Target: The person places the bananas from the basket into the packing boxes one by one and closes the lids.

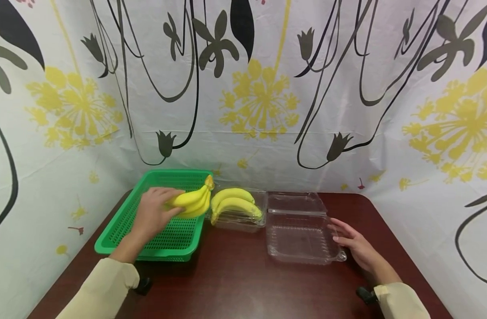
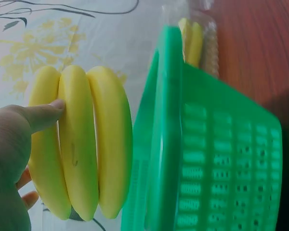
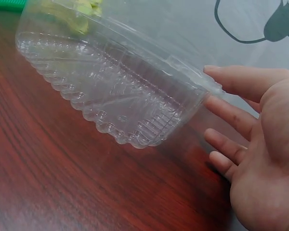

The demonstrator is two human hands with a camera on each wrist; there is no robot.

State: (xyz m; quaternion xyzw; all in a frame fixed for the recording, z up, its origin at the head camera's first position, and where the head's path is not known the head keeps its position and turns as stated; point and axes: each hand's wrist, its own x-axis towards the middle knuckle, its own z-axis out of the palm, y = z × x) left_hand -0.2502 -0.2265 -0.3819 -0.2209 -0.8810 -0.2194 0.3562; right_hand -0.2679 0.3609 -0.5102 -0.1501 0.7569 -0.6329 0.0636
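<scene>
My left hand (image 1: 152, 215) holds a bunch of yellow bananas (image 1: 195, 201) above the green basket (image 1: 157, 256), with the stem end towards the right. In the left wrist view, the thumb lies across the bananas (image 2: 77, 144) and other fingertips show behind them. At the right, a clear plastic container (image 1: 303, 258) stands on the table with its lid (image 1: 295, 202) folded back. My right hand (image 1: 360, 250) is at its right edge. From the right wrist, the thumb and index finger pinch the corner of the container's rim (image 3: 197, 79); the other fingers are apart from it.
Between basket and open container, a second clear container (image 1: 263, 195) holds more bananas (image 1: 233, 206). The dark red table (image 1: 243, 279) meets a patterned cloth wall (image 1: 263, 150) at the back. Similar cloth hangs on both sides.
</scene>
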